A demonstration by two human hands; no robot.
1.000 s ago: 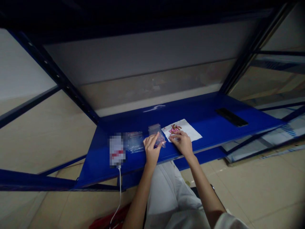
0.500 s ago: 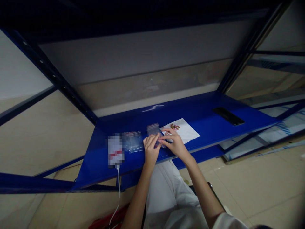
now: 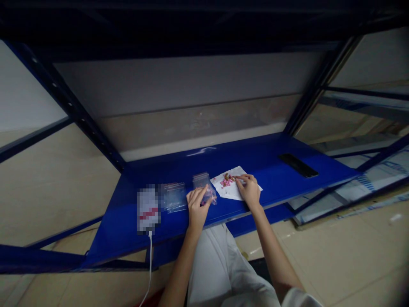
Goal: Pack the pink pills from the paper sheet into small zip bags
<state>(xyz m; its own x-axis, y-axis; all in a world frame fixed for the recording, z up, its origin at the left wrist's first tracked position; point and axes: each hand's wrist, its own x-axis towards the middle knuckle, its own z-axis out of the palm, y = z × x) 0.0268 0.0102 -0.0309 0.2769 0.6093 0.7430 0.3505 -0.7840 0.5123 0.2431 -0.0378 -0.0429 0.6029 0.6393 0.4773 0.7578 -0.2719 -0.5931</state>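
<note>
On the blue shelf (image 3: 265, 157), the left hand (image 3: 196, 205) pinches a small clear bag (image 3: 203, 183) just beside the white paper (image 3: 230, 193). The right hand (image 3: 249, 190) is curled, fingertips at the pink pieces (image 3: 227, 182) — whether it grips one cannot be told. Advisable: hold the bag steady, close to the paper — pick few pieces at once.

Blue metal shelf (image 3: 275, 155) in front of me, seen from above. Lying on it, from my left to my right: a white blurred object (image 3: 148, 209), its white cable (image 3: 150, 243) running off the front edge; a heap of clear plastic bags (image 3: 174, 197); one small clear bag (image 3: 204, 184) under my left fingers (image 3: 198, 196); a white paper sheet (image 3: 234, 192) bearing small pink pieces (image 3: 227, 182); well apart, a flat dark slab (image 3: 298, 165).
</note>
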